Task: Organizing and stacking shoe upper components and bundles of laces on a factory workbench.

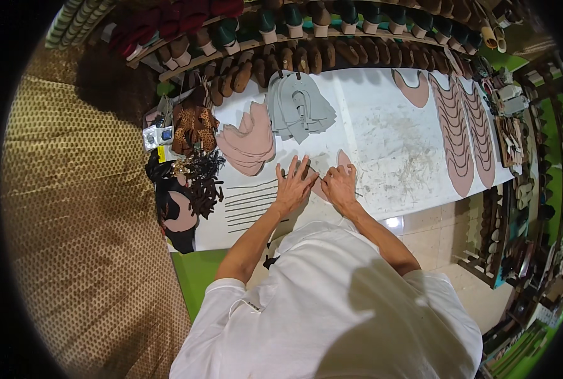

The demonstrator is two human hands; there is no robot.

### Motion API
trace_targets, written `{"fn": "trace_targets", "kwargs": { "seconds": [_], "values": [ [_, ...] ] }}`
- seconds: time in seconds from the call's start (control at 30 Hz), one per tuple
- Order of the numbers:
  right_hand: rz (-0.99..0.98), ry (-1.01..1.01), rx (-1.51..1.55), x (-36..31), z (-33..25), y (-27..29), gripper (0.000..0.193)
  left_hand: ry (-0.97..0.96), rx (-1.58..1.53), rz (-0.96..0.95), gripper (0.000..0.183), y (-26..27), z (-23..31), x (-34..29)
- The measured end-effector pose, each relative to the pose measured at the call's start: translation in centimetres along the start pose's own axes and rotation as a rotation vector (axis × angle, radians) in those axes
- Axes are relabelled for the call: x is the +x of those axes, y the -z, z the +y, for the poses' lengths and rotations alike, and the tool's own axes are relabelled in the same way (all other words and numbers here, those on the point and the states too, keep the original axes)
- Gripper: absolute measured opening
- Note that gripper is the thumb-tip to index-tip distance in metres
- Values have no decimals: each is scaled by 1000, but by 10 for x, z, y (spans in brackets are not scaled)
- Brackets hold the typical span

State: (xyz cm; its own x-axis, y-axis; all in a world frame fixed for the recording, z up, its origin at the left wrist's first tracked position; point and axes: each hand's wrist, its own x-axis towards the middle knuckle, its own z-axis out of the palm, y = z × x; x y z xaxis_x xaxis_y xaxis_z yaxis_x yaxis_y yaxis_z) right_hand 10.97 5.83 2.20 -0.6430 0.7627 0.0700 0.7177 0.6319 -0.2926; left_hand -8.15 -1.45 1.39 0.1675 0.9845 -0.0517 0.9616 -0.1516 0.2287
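Observation:
My left hand (294,188) lies on the white worktable with its fingers spread, the fingertips at the edge of a pink shoe-upper piece. Right beside it, my right hand (339,185) is closed, its fingers bent and pressed down onto this pink piece (343,157). The piece's tip shows beyond the right hand, and a bit of it between the hands; the rest is covered. What the right fingers pinch is hidden. Several thin dark strips (251,201) lie in parallel rows left of my left hand.
Stacked pink pieces (248,142) and grey pieces (300,107) lie beyond my hands. Overlapping dark-edged pink pieces (455,136) line the table's right. Leopard-patterned pieces (194,126) and dark scraps (204,189) crowd the left edge. Rows of shoes (319,28) stand at the back.

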Motion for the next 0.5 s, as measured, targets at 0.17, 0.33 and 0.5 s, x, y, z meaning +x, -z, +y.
{"fn": "trace_targets", "kwargs": {
  "seconds": [0.17,0.33,0.5],
  "values": [
    [11,15,-17,1,2,-3,19,38,-31,28,58,-4,6,-3],
    [16,18,-41,0,1,-3,18,34,-77,65,45,-2,11,-3],
    [-15,-14,15,-3,0,8,17,17,-24,50,41,-2,17,-5]
  ]
}}
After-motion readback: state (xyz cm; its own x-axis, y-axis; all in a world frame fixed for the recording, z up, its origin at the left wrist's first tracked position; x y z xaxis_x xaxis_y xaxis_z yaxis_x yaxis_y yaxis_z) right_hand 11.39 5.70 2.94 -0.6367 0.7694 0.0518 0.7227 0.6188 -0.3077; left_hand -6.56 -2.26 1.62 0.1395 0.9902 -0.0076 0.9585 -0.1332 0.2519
